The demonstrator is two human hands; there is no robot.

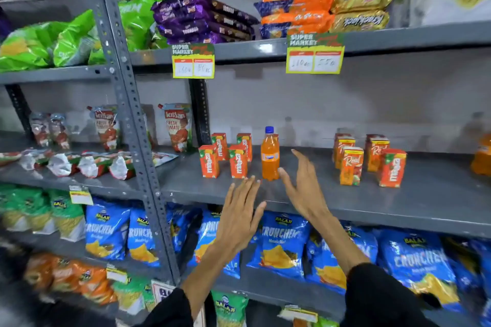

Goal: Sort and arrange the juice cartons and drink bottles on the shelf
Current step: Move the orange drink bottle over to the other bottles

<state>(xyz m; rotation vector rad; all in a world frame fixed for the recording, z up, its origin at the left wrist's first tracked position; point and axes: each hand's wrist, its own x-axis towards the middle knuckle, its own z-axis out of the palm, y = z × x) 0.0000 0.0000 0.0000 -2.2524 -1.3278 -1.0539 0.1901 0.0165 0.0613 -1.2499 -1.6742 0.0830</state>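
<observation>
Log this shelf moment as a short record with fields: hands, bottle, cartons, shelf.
left hand: open left hand, fingers spread, holding nothing, in front of the shelf edge
right hand: open right hand, empty, just right of the bottle
bottle: orange plastic drink bottle with blue cap, upright, ungripped
left cartons: four orange Maaza juice cartons, upright, in two rows
right cartons: five orange cartons, four Real, one Maaza at the front right
shelf: grey metal shelf, bare between bottle and right cartons

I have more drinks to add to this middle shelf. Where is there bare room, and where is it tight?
Widest bare patch: between the orange bottle and the Real cartons, behind the right hand. Also open: the front strip right of the lone Maaza carton. Crowded: the four Maaza cartons left of the bottle.
</observation>
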